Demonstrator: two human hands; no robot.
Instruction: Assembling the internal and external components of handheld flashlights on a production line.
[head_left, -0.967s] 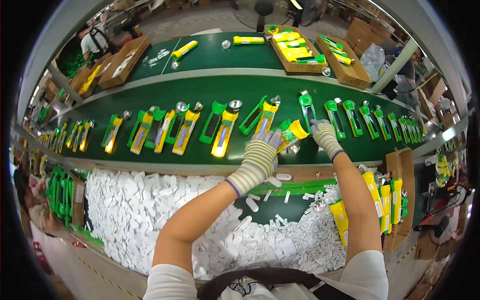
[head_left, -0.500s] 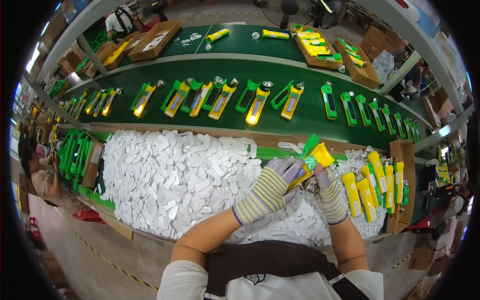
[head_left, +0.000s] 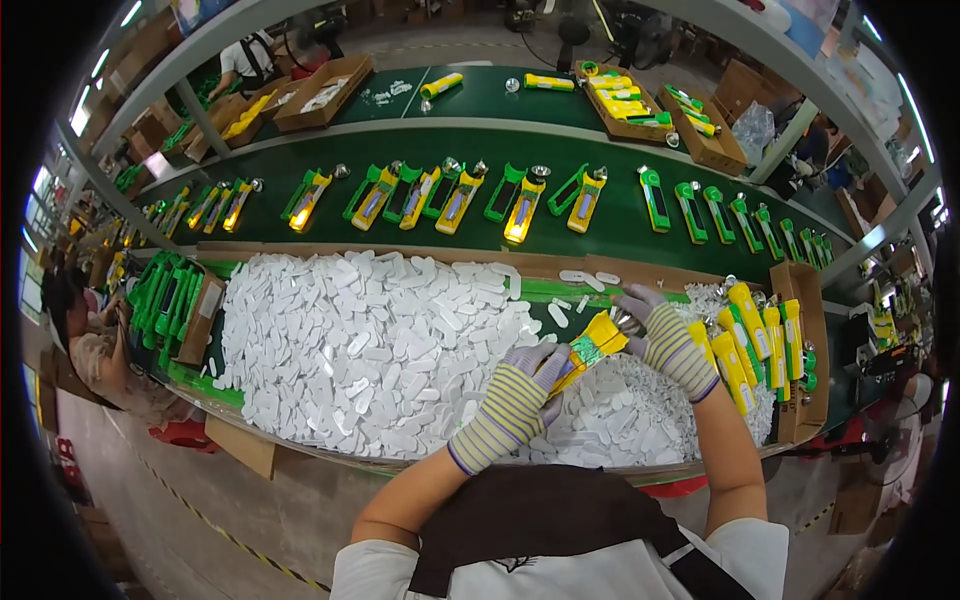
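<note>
From here I take the big heap of small white oval plastic pieces (head_left: pixel 370 340) as my landmark. At its left edge a bunch of green plastic casings (head_left: pixel 165 295) lies stacked beside a cardboard flap, kept within reach, I judge, as stock. Beyond the heap, on the far side, the dark green conveyor belt (head_left: pixel 620 225) carries a row of green-and-yellow plastic torch bodies (head_left: pixel 455 195), laid one by one with gaps so each can be picked off singly. At the heap's right end, just above the white pieces, my left hand (head_left: pixel 515 400), in a striped knit glove, is closed around the lower end of a yellow plastic torch body with a green panel (head_left: pixel 590 345), holding it tilted so its upper end faces the other glove. My right hand (head_left: pixel 665 335) is pinched on that upper end, fingers working at its tip; I cannot tell what small part sits there. So both hands are clamped on the one piece, low over the heap where loose parts are close. Right of the heap, a cardboard box of finished yellow torches (head_left: pixel 755 340) stands beside the right wrist.
</note>
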